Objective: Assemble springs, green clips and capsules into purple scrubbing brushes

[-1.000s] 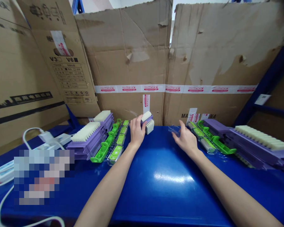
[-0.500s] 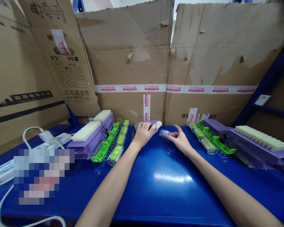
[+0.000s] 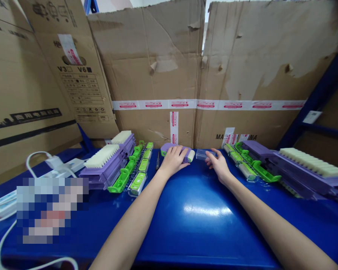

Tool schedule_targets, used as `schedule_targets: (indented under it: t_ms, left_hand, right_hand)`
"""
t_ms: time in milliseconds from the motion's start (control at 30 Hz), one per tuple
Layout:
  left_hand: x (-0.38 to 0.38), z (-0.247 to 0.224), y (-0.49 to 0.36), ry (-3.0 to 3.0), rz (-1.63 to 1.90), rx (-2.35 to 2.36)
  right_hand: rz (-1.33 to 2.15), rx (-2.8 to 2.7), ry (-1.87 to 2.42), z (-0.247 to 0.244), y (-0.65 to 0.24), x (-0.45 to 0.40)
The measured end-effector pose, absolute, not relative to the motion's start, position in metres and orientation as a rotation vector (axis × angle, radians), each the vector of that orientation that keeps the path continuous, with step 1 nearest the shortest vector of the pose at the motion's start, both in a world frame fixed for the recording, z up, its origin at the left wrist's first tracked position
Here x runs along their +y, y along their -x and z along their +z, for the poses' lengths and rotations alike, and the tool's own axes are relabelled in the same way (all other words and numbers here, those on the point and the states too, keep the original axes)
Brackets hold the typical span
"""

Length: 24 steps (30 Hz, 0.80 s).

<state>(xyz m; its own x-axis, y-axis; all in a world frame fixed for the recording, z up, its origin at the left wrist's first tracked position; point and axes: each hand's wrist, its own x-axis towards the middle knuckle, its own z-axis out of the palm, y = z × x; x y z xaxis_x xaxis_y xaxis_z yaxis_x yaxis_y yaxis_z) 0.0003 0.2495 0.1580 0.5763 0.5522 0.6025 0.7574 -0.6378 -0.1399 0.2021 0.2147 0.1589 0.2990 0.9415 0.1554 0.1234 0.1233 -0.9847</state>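
Observation:
Near the back of the blue table, my left hand (image 3: 174, 159) is closed over a purple and green device (image 3: 167, 147) with a cream pad at its right end. Just to the right, my right hand (image 3: 217, 164) pinches a clear plastic box (image 3: 201, 154) by its right end. A small gap separates the box from the device. A dark thin tool (image 3: 157, 161) lies left of my left hand. Green racks (image 3: 126, 173) and clear-cased green pieces (image 3: 139, 182) stand in a row at the left, with similar green pieces (image 3: 246, 171) at the right.
Purple parts with cream bristle-like blocks stand at the left (image 3: 103, 156) and right (image 3: 312, 162). A white power strip (image 3: 70, 167) with cables lies at the far left, beside a pixelated patch. Cardboard sheets (image 3: 157, 75) wall off the back of the blue table (image 3: 202, 236).
The purple device has turned flatter and more of it shows under my left hand. My right hand has shifted slightly right with the clear box. The dark tool is now more visible.

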Motion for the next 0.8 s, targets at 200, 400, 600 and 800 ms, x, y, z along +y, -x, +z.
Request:
schedule_targets:
  t_ms: [200,400,600,800]
  left_hand:
    - [0.251,0.155,0.001,2.478,-0.765,-1.097]
    - [0.249,0.159,-0.002,2.529,-0.692,-1.221]
    - [0.247,0.162,-0.005,2.515,-0.607,-1.254]
    - [0.244,0.174,0.0,2.527,-0.56,-1.115]
  right_hand:
    - [0.828,-1.058,1.287,0.159,-0.206,0.216]
    - [0.83,-1.039,1.276,0.157,-0.208,0.218]
    - [0.854,-1.023,1.224,0.157,-0.209,0.218]
    - [0.949,-0.924,1.122,0.159,-0.208,0.217]
